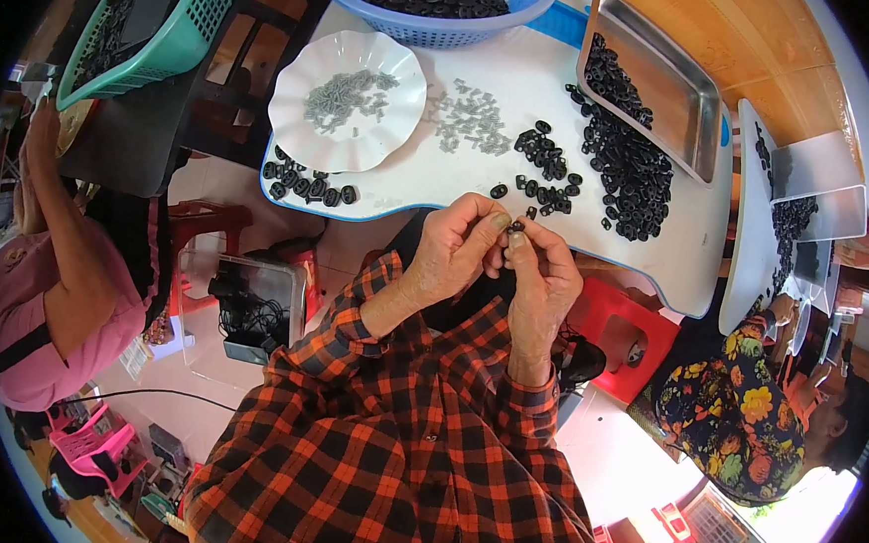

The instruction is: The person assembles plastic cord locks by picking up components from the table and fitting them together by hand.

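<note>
At the table's near edge, my left hand and my right hand meet with thumbs and fingertips pinched together. Between them is a small black plastic part, mostly covered by the fingers. Just beyond lie several loose black oval parts in small clusters. A larger heap of black parts spreads to their right. Small clear pieces are scattered mid-table, and more of them sit in a white scalloped plate. Another group of black oval parts lies by the near left edge.
A blue-purple basket of black parts stands at the far side. A metal tray tilts over the right-hand heap. Co-workers sit left and right at other tables. A red stool stands beneath the table's right side.
</note>
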Motion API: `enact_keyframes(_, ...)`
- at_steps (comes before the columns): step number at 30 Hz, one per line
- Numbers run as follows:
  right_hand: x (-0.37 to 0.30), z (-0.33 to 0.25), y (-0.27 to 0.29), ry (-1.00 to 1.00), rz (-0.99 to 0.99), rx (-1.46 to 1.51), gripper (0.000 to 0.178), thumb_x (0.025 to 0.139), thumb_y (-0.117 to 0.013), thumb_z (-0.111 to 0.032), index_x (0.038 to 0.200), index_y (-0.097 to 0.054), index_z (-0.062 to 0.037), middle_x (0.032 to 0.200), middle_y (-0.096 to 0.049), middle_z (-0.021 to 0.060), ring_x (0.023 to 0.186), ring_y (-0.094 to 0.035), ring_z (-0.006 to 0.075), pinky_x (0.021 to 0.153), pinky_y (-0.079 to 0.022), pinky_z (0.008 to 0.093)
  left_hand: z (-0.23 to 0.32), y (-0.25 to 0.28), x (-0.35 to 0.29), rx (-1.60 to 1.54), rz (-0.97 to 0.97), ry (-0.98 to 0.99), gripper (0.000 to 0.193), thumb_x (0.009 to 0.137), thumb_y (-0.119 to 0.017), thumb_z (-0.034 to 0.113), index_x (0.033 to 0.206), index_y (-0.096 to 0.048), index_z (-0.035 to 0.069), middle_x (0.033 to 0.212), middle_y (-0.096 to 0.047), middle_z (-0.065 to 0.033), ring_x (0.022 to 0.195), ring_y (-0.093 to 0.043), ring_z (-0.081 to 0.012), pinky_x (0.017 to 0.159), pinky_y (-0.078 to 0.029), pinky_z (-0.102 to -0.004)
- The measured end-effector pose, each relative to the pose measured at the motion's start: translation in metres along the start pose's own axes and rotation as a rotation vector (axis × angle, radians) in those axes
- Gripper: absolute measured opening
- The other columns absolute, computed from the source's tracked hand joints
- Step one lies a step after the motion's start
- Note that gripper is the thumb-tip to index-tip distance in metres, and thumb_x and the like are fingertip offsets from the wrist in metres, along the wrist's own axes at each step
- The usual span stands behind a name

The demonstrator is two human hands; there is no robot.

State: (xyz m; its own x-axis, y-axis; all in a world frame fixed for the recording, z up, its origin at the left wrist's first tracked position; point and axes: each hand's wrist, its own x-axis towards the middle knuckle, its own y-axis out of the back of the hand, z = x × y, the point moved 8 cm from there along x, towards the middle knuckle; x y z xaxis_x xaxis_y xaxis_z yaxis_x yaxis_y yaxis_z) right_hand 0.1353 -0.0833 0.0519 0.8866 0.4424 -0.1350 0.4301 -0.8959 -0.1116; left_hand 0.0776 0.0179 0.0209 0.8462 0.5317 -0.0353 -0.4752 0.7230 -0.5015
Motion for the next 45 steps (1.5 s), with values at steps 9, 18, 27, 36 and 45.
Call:
enact_keyframes(9, 0.003, 0.008, 0.013, 0.055, -0.029, -0.177, 0.011, 0.088, -0.06, -0.007, 0.094, -0.059, 0.0021, 0.072, -0.06, 0.0018, 0.061, -0.052, 0.0052, 0.055, -0.043, 0.0184, 0.002, -0.002, 0.0, 0.27, -0.034, -0.062, 0.015, 0.094, -0.051, 0.011, 0.092, -0.055, -0.003, 0.067, -0.058, -0.0026, 0.051, -0.051, -0.0034, 0.044, -0.044, -0.0191)
enact_keyframes(18, 0.007, 0.014, 0.035, -0.048, 0.068, -0.151, 0.012, 0.088, -0.061, -0.011, 0.093, -0.059, -0.0012, 0.077, -0.064, 0.0045, 0.063, -0.055, 0.006, 0.055, -0.044, 0.0182, 0.032, -0.02, 0.026, 0.932, -0.033, -0.449, 0.017, 0.078, -0.065, 0.003, 0.094, -0.06, 0.003, 0.081, -0.055, -0.01, 0.066, -0.058, -0.0259, 0.055, -0.047, -0.032)
enact_keyframes(27, 0.012, 0.015, 0.046, -0.055, 0.093, -0.033, 0.014, 0.086, -0.062, -0.008, 0.096, -0.062, 0.0005, 0.078, -0.065, 0.0056, 0.063, -0.059, 0.0081, 0.055, -0.046, 0.0188, 0.017, -0.038, 0.058, 1.332, -0.165, -0.427, 0.028, 0.07, -0.072, 0.013, 0.093, -0.06, 0.004, 0.086, -0.051, -0.0105, 0.083, -0.056, -0.0284, 0.063, -0.049, -0.0379)
enact_keyframes(36, 0.015, 0.016, 0.049, -0.068, 0.084, 0.097, 0.015, 0.087, -0.062, -0.01, 0.097, -0.062, 0.0018, 0.08, -0.066, 0.0076, 0.066, -0.06, 0.0094, 0.057, -0.048, 0.0202, 0.014, -0.039, 0.06, 1.336, -0.18, -0.421, 0.023, 0.07, -0.071, 0.014, 0.088, -0.06, 0.005, 0.085, -0.052, -0.0104, 0.082, -0.057, -0.0291, 0.064, -0.048, -0.0384)
enact_keyframes(45, 0.015, 0.016, 0.051, -0.06, 0.113, 0.048, 0.014, 0.087, -0.061, -0.011, 0.095, -0.061, 0.0009, 0.081, -0.066, 0.0079, 0.066, -0.059, 0.009, 0.057, -0.048, 0.0201, 0.025, -0.032, 0.046, 0.996, -0.122, -0.528, 0.024, 0.074, -0.07, 0.005, 0.094, -0.056, 0.001, 0.083, -0.058, -0.0106, 0.069, -0.061, -0.0245, 0.058, -0.051, -0.0315)
